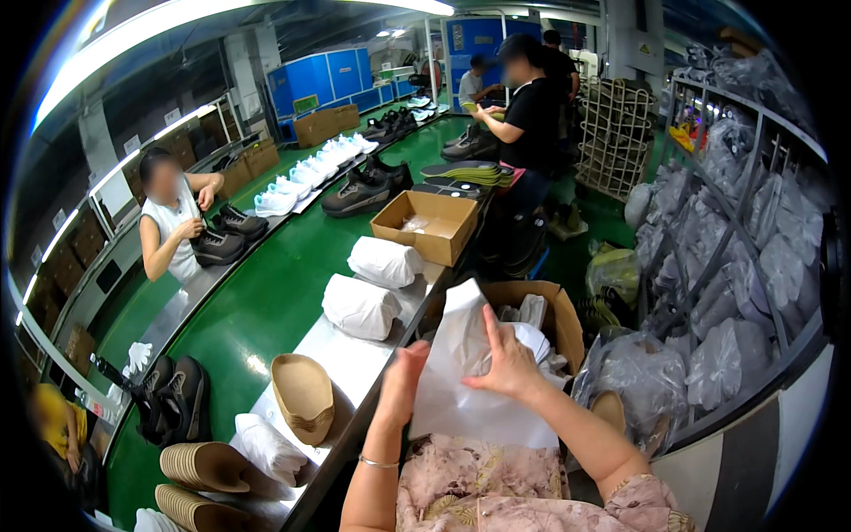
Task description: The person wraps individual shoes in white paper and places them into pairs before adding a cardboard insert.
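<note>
A sheet of thin white paper [443,403] stands upright between my hands, its upper end curling over. My left hand [406,377] is at the sheet's left edge, fingers close together on it and partly hidden. My right hand [507,362] lies against the right side, thumb and index finger stretched wide apart; its other fingers are bent out of sight. On the metal bench edge to the left sit two white paper-wrapped bundles [361,307] and a stack of tan shoe-shaped inserts [302,398]. Behind the sheet stands a carton [562,324] with white wrapped items inside.
A green conveyor [235,332] carries dark shoes [184,399], white shoes [310,173] and an open cardboard box [425,222]. Across it a person [168,217] handles a shoe; another [529,111] stands ahead. Clear plastic bags fill a metal-railed cage [753,230] at right.
</note>
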`<action>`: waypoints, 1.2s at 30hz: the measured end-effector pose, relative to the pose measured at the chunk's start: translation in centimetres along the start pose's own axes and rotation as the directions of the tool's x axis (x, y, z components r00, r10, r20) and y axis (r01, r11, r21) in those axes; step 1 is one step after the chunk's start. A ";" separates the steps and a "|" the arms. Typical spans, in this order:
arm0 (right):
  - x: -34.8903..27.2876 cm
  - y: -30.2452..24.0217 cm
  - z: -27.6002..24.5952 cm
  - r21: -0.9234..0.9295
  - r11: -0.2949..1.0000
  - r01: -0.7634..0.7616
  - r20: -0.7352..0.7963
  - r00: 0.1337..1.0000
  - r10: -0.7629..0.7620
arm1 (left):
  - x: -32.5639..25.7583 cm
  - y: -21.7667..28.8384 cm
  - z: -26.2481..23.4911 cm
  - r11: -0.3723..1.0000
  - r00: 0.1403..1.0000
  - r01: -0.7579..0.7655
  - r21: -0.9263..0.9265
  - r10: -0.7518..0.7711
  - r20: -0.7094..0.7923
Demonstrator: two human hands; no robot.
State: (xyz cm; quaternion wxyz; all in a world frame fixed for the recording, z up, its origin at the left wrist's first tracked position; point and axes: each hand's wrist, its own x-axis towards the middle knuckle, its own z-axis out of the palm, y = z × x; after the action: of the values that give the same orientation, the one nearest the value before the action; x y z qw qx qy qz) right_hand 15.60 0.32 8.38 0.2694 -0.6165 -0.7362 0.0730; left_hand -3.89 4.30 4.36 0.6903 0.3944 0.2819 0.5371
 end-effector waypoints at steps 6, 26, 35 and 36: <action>0.8 -2.1 -0.3 -0.342 0.940 -0.019 -0.185 0.982 -0.047 | -7.2 1.1 5.5 0.487 0.761 -0.415 0.769 0.648 0.001; -0.5 -0.9 1.3 0.952 0.132 -0.276 0.276 0.961 0.017 | -3.1 -0.3 0.4 0.980 0.991 0.015 -0.196 0.011 0.131; -1.1 -4.0 0.5 0.950 -0.166 -0.264 0.279 0.957 0.078 | -4.1 1.4 2.2 0.910 0.993 0.033 -0.412 0.019 0.120; -0.7 -4.3 0.4 0.958 -0.130 -0.255 0.271 0.954 0.130 | -3.9 1.6 2.7 0.890 0.999 0.038 -0.454 -0.024 0.037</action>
State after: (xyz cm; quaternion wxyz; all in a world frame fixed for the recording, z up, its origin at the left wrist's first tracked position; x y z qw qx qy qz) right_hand 11.72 -1.20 9.69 0.5899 -0.3117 -0.3523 0.6563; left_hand -3.53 0.01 6.98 0.7760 0.2258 0.1445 0.5709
